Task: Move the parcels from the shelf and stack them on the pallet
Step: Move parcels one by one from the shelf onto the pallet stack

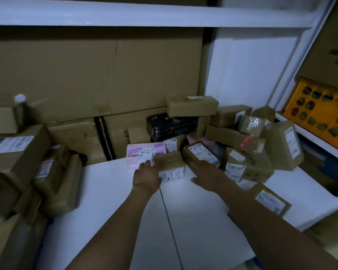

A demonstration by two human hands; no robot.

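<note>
A small brown cardboard parcel point(170, 165) with a white label stands on the white shelf point(113, 191) in the middle. My left hand point(146, 175) touches its left side with fingers fairly straight. My right hand point(205, 175) reaches to its right, fingers spread, its fingertips at the base of a brown parcel with a white label point(201, 152). A pink parcel point(144, 154) lies just behind my left hand. More brown parcels point(248, 164) are heaped to the right, with a black wrapped one point(170, 125) behind.
Large flat cartons point(98, 75) lean against the shelf's back. Brown boxes point(18, 156) crowd the left side. A labelled parcel point(271, 199) lies near the shelf's right front edge. A yellow crate point(320, 112) sits at the right. Another shelf board point(144, 12) runs overhead.
</note>
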